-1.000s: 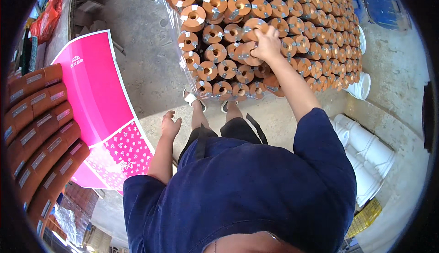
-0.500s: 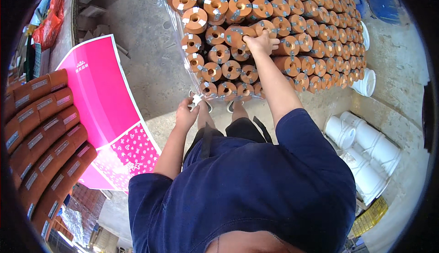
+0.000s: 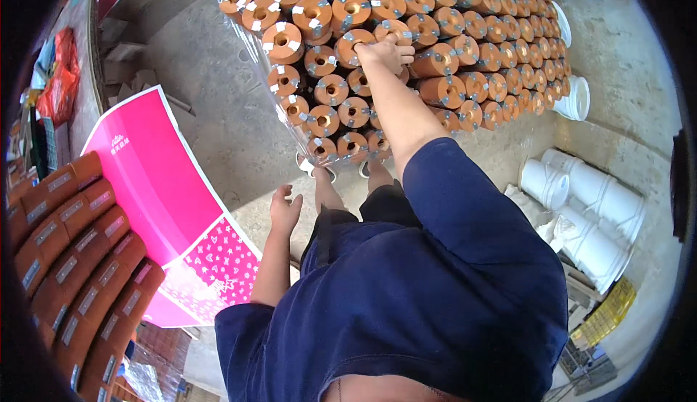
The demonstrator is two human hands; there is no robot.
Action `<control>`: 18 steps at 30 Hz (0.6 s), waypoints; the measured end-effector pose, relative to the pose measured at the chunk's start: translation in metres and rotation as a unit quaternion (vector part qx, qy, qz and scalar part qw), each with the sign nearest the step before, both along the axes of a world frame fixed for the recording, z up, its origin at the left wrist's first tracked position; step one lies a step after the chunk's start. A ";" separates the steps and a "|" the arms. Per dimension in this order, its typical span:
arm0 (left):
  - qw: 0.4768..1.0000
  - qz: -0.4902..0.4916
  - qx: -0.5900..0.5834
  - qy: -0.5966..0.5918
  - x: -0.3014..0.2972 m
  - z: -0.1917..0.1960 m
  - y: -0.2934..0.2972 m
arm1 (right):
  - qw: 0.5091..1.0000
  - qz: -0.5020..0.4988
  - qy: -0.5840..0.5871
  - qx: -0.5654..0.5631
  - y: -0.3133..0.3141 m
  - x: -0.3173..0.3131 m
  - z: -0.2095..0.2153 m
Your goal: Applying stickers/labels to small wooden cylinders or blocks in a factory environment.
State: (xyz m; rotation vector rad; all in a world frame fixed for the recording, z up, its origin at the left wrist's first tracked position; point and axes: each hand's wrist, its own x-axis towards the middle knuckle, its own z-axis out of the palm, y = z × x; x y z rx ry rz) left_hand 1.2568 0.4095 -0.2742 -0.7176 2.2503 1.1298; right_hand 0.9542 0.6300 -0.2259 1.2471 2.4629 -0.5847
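Observation:
My right hand (image 3: pixel 388 55) reaches over a big stack of orange-brown rolls (image 3: pixel 475 82). Each has a hollow core, and many bear small strips on their end faces. Its thumb is at the core hole of one brown roll (image 3: pixel 352 50), with the fingers curled over beside the neighbouring roll (image 3: pixel 393 30). Part of the grip is hidden by the hand itself. My left hand (image 3: pixel 284 207) hangs in front of me by the pink printed board (image 3: pixel 149 159), fingers apart, with nothing visible in it.
Brown curved blocks with pale labels (image 3: pixel 83 238) are stacked at the left. Clear plastic film (image 3: pixel 265 100) edges the roll stack. White buckets (image 3: pixel 592 206) lie at the right near a yellow crate (image 3: pixel 606 315). A red plastic bag (image 3: pixel 59 79) sits at the far left.
The roll at my right hand showed its side and lay tilted; now its end face shows. My left hand has come away from the stack's near corner. The whole view has shifted slightly.

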 end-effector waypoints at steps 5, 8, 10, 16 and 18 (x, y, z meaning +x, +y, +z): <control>1.000 0.000 -0.011 -0.023 0.002 0.001 -0.007 | 0.996 0.008 -0.069 -0.052 0.017 -0.020 -0.006; 0.999 -0.006 -0.022 -0.041 0.001 0.004 -0.006 | 0.997 0.025 -0.037 -0.056 0.019 -0.014 -0.005; 0.998 -0.008 -0.025 -0.052 0.002 0.005 -0.005 | 0.997 0.074 0.021 -0.014 0.016 0.000 -0.006; 0.997 -0.029 -0.037 -0.061 0.010 0.002 -0.010 | 0.820 0.500 0.265 0.084 0.027 0.028 -0.026; 0.997 -0.026 -0.043 -0.060 0.008 0.003 -0.011 | 0.799 0.544 0.223 0.126 0.030 0.023 -0.028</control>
